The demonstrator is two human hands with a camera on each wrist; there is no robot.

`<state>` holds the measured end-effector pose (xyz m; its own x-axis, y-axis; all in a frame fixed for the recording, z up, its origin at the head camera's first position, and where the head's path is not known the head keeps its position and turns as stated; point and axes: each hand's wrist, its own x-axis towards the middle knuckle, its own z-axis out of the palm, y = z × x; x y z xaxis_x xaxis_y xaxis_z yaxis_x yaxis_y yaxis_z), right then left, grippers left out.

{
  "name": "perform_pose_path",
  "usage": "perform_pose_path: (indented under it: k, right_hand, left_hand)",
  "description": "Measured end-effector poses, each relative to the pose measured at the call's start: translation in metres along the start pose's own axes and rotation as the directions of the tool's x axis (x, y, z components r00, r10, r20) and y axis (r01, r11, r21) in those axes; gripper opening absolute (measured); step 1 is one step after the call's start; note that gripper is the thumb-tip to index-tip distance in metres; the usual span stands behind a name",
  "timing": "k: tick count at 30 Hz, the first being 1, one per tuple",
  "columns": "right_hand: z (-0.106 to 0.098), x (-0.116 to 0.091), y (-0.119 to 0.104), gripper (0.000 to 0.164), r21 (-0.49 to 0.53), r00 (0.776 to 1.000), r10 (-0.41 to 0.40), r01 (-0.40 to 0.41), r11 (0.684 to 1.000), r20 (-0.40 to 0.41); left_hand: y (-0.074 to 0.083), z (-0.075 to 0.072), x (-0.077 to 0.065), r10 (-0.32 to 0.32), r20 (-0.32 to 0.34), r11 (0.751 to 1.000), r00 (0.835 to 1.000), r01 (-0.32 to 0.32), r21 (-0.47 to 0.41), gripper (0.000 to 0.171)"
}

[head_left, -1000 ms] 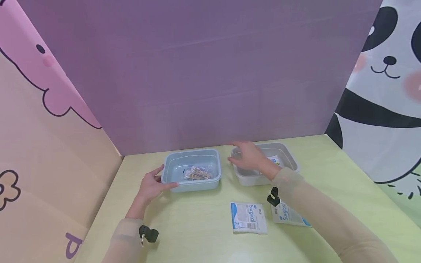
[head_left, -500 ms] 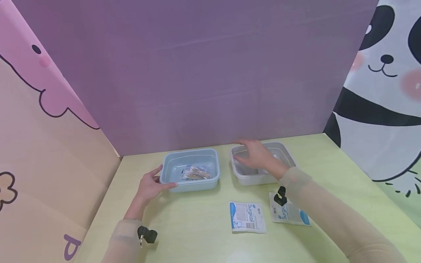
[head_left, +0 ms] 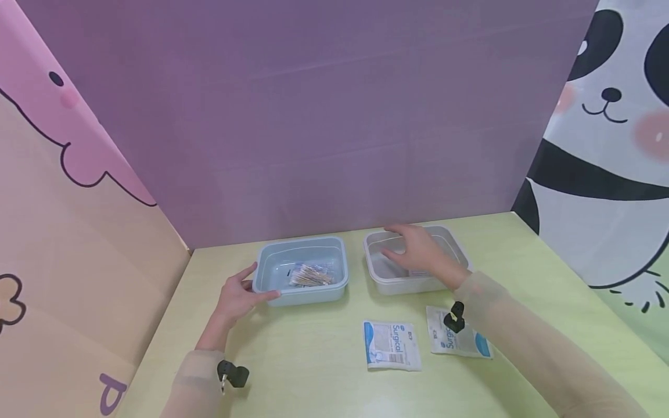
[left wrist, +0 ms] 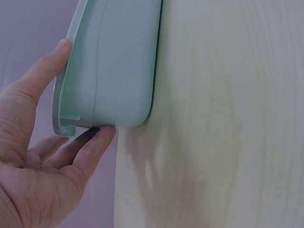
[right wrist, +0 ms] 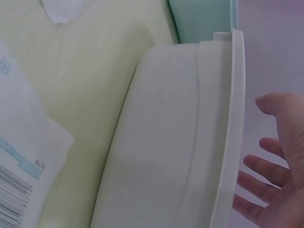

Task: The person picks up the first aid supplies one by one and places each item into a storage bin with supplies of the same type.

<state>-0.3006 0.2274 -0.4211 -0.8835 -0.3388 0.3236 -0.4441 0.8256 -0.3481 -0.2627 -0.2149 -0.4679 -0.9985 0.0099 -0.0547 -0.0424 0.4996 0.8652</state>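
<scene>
My left hand (head_left: 237, 297) holds the left end of a light blue plastic box (head_left: 334, 295). Its thumb lies on the front rim, while the other fingers touch the end wall, as the left wrist view shows. Inside that box is a clear packet of cotton swabs (head_left: 312, 274). Above a grey-white plastic box (head_left: 402, 285) hovers my right hand (head_left: 420, 252), fingers spread and nothing in its grasp. A pale item inside, mostly hidden by the hand, cannot be made out. In the right wrist view, the fingers hang apart from the box's rim (right wrist: 237, 118).
Two flat "Surgical" packets lie in front of the boxes: the left packet (head_left: 392, 346) in full view, the right packet (head_left: 462, 339) partly under the right sleeve. A purple panel (head_left: 334, 116) rises behind the table (head_left: 292, 360).
My right hand has shifted right, from the left rim of the grey-white box to over its inside. The left hand stays on the blue box. The view has turned slightly.
</scene>
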Motion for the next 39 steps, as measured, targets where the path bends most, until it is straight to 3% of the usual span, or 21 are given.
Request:
perform_pose_path:
  k: [8,14,21,31,39]
  right_hand:
    - [-0.006,-0.005,0.006,0.062,-0.005,0.999,0.049,-0.049,0.999,0.003]
    - [-0.004,-0.006,0.011,0.061,-0.007,0.999,0.041,-0.041,0.999,0.014]
    - [-0.003,-0.007,0.013,0.063,-0.010,0.998,0.059,-0.059,0.998,0.005]
    - [-0.010,-0.011,0.019,0.063,-0.109,0.996,0.079,-0.082,0.991,-0.028]
    - [-0.016,-0.016,0.025,0.061,-0.049,0.998,0.061,-0.063,0.997,-0.035]
  left_hand:
    - [-0.001,0.001,0.000,0.011,-0.001,1.000,1.000,-0.011,0.010,0.110]
    - [0.008,0.002,-0.005,0.071,-0.062,0.997,0.996,-0.069,0.032,0.112]
    - [0.024,0.003,-0.014,0.213,-0.192,0.976,0.958,-0.200,0.084,0.106]
    - [0.049,0.020,-0.027,0.361,-0.114,0.933,0.926,-0.359,0.039,0.094]
    - [0.068,0.031,-0.036,0.409,-0.084,0.912,0.909,-0.409,0.025,0.091]
